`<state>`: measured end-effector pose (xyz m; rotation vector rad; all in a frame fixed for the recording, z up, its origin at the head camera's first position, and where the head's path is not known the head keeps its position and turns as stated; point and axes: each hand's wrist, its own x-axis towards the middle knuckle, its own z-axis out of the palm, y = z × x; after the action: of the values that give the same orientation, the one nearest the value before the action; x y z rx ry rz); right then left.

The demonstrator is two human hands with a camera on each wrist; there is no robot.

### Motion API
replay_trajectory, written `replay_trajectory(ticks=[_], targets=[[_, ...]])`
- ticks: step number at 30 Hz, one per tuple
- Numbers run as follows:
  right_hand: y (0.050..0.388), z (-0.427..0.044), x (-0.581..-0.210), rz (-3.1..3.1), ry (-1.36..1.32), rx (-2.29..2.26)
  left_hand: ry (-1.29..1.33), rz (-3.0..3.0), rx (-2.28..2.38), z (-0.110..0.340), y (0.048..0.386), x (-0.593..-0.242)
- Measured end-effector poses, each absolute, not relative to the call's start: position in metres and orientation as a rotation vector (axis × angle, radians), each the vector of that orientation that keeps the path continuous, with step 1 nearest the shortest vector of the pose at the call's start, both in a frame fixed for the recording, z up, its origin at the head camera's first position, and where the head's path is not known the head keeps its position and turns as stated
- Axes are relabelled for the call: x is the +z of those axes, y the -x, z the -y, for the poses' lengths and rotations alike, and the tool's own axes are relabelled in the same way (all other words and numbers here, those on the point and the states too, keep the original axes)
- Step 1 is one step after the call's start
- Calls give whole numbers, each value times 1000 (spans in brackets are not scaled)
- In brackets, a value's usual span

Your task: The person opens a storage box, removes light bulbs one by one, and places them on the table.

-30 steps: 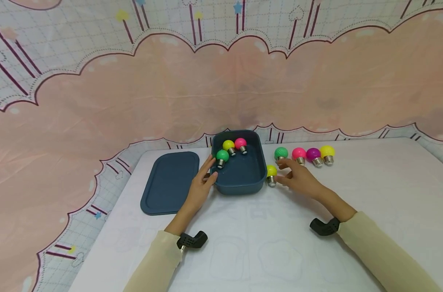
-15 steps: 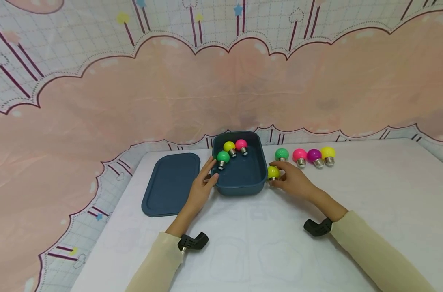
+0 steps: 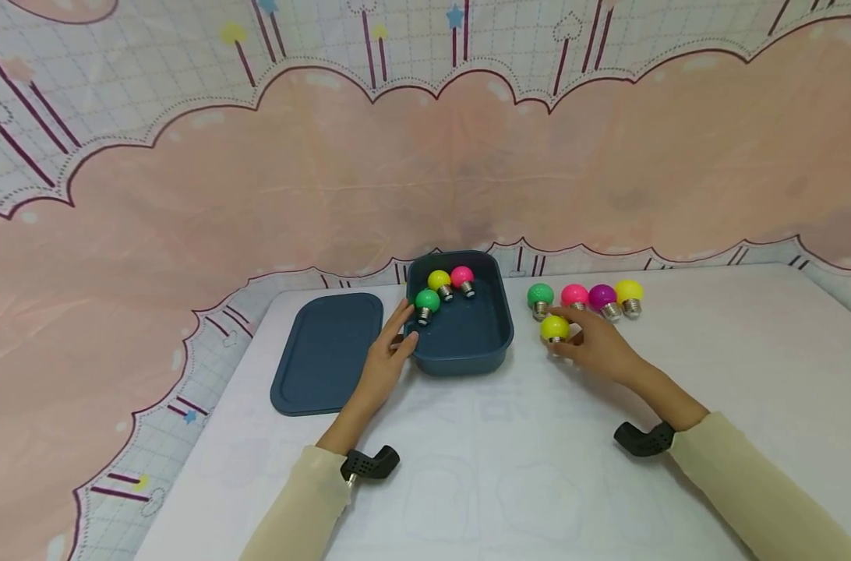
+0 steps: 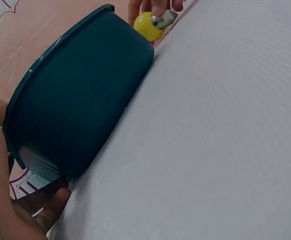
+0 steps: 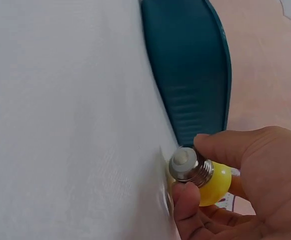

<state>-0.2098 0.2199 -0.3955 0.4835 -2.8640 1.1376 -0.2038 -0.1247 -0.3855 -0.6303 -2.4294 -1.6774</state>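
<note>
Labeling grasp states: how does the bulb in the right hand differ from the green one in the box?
Color: held bulb is yellow; boxed bulb is green.
Support: held bulb is pinched by the right hand; boxed bulb lies ungripped.
Place: held bulb is outside the box; boxed bulb is inside.
Shared: rounded colored top, metal base.

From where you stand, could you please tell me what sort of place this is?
Probably an indoor tabletop recording setup: a printed cloth forms the backdrop, behind a white table, and the person wears black wrist cameras.
</note>
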Motion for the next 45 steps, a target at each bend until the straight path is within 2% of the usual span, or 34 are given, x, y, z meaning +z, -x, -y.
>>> replay_trajectory(ticks=[45], targets=[[207, -233, -379, 2883, -440, 1103, 633, 2437, -1669, 125, 204, -386]])
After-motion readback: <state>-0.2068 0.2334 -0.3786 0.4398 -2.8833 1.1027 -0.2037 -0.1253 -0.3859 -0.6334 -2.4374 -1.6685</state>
